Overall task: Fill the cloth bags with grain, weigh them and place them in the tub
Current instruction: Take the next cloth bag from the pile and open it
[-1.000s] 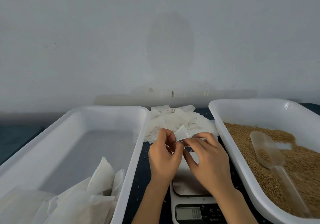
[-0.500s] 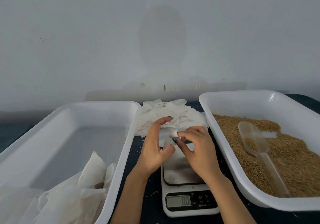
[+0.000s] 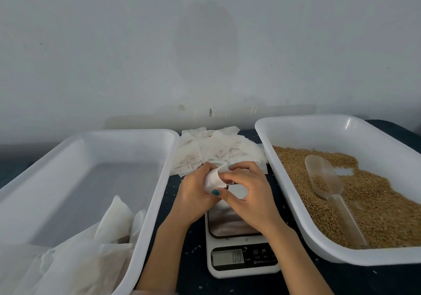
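Note:
Both hands hold one small white cloth bag (image 3: 213, 178) above the far end of the scale (image 3: 237, 244). My left hand (image 3: 196, 194) grips its left side with the thumb across the front. My right hand (image 3: 248, 190) pinches its right edge. A heap of empty cloth bags (image 3: 214, 151) lies just behind the hands. The left white tub (image 3: 145, 203) has several filled bags (image 3: 107, 233) at its near end. The right white tub (image 3: 296, 194) holds brown grain (image 3: 376, 205) with a clear plastic scoop (image 3: 325, 178) lying on it.
The scale's display (image 3: 227, 257) reads 0.0 and its steel platter bears nothing. Loose grains are scattered on the dark tabletop (image 3: 196, 272) between the tubs. A pale wall (image 3: 205, 44) stands close behind the table.
The hands have drawn one bag off the heap and now hold it nearer, over the scale. The camera has tilted, so the table sits a little higher in view.

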Tool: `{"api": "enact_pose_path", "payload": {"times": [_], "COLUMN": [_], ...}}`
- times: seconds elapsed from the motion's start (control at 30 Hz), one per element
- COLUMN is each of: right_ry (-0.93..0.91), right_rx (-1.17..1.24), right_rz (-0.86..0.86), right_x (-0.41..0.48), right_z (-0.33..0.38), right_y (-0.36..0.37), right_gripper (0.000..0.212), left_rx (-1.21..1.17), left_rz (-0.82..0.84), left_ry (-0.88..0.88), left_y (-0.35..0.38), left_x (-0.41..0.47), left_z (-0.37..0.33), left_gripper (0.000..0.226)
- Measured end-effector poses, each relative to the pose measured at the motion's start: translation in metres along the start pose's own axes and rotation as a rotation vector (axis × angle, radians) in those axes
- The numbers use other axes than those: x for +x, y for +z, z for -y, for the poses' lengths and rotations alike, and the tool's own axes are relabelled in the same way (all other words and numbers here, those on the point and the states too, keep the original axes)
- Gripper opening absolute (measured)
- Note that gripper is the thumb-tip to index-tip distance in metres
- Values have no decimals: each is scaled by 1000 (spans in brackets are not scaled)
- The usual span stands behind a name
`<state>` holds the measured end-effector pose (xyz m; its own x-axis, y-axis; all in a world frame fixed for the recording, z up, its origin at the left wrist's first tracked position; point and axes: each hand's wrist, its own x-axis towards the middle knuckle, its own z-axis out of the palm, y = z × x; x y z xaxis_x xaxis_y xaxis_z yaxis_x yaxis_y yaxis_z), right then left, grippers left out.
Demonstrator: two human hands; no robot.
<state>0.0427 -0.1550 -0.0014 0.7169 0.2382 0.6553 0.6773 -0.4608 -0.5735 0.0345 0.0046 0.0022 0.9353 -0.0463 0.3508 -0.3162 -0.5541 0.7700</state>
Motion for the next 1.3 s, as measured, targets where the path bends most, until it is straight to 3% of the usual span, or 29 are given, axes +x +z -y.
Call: {"api": "enact_pose_path", "payload": {"times": [0.13, 0.23, 0.5, 0.7, 0.8, 0.87, 0.97, 1.03, 1.07, 1.2, 1.3], "right_ry": [23, 5, 17, -82, 25, 270, 693, 805, 809, 763, 717], "right_rx": [-19, 37, -121, -325, -462, -670, -965, -1024, -1011, -997, -988], "right_rz": [4, -6, -5, 30, 29, 128, 611, 906, 974, 1001, 841], "right_x": [-2, -2, -1, -10, -2, 6, 4, -4, -7, -13, -12], "right_z": [-2, 1, 17, 75, 73, 47, -6, -24, -27, -27, -31], "right_y": [1, 2, -7, -49, -110, -154, -191, -190, -186, -178, -188], "right_gripper": [21, 20, 11, 38, 17, 15, 39, 42, 39, 39, 47], "left_rx": [33, 87, 120, 110, 157, 148, 155, 162, 156, 135, 98], "left_rz": [4, 8, -14, -91, -131, -143, -142, -140, -138, -143, -143], "left_ry": [8, -3, 28, 16, -20, -26, -24, -19, -14, 19, 33], "left_y": [3, 3, 4, 3, 2, 2, 3, 4, 5, 4, 4], "left_x": [1, 0, 0, -1, -1, -1, 0, 0, 0, -3, -3], "left_z": [1, 2, 2, 6, 6, 7, 7, 6, 5, 3, 4], "left_gripper": [31, 36, 28, 25, 23, 25, 31, 36, 39, 41, 40]}}
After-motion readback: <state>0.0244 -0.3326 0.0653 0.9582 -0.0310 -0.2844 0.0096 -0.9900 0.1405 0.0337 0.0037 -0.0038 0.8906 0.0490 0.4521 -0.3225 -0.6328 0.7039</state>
